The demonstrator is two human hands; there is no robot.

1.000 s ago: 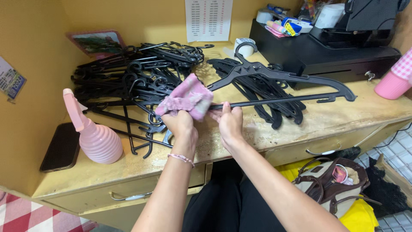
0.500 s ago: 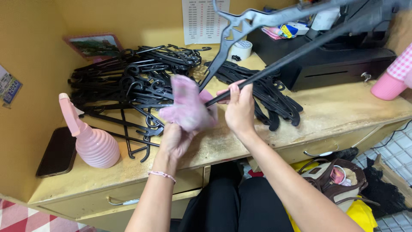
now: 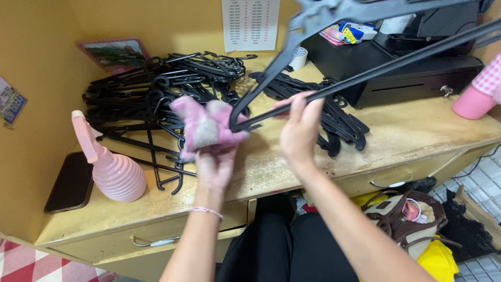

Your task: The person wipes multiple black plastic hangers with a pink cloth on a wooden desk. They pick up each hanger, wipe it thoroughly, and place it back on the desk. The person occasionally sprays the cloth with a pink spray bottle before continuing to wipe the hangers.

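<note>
My left hand (image 3: 215, 163) grips a crumpled pink cloth (image 3: 204, 126) and presses it against the left tip of a black plastic hanger (image 3: 360, 73). My right hand (image 3: 299, 128) holds that hanger by its lower bar, lifted off the desk and tilted up toward the right, its hook end blurred near the top edge. Behind my left hand lies a heap of black hangers (image 3: 156, 94). A second, smaller pile of black hangers (image 3: 334, 120) lies behind my right hand.
A pink spray bottle (image 3: 112, 167) stands at the left beside a dark phone (image 3: 70, 181). A black cash drawer (image 3: 402, 68) with clutter sits at the back right, a tape roll (image 3: 298, 57) beside it, a pink cup (image 3: 475, 96) far right. A brown bag (image 3: 407, 222) lies on the floor.
The hanger has been raised off the desk and tilted up to the right. My left hand has slid the pink cloth leftward to the hanger's end.
</note>
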